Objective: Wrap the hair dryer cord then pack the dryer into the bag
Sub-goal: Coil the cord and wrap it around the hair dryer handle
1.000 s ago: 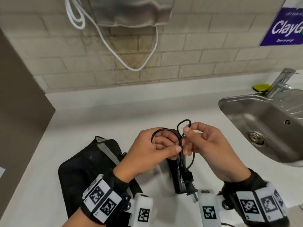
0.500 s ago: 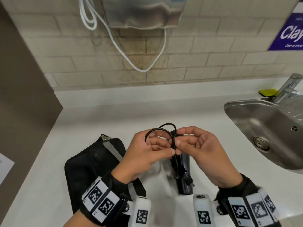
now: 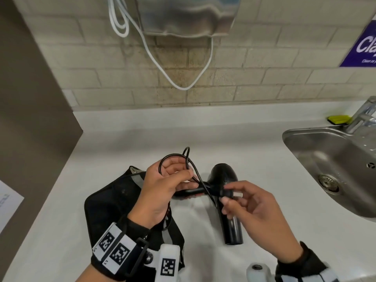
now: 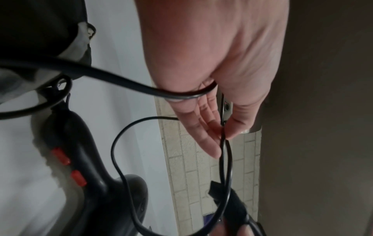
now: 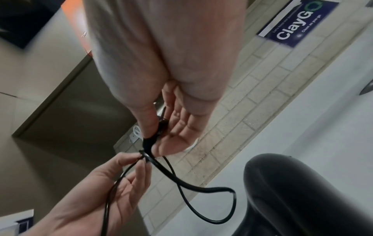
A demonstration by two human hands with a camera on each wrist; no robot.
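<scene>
So going left to right: the black bag (image 3: 114, 202) lies flat near the front-left part of the counter (image 3: 254, 159), its zipper end pointing toward the back wall. Right over its right edge, the left hand (image 3: 162, 192) has its fingers curled around a few gathered loops of the cord (image 3: 179, 159), thumb and fingertips pinching the strands together; the loops stick up and away from the palm. The hair dryer (image 3: 225, 198) sits on the counter just right of the bag, long axis running front to back, nozzle end toward the front edge, handle pointing left toward the bag. Over it, the right hand (image 3: 252, 206) pinches the plug (image 3: 227, 193) between thumb and forefinger, prongs pointing right, other fingers loosely spread. Only a short run of cord is left between the two hands, so I'd guess the plug end gets tucked leftward into the loops next, and the right hand is the one placed to do it.
</scene>
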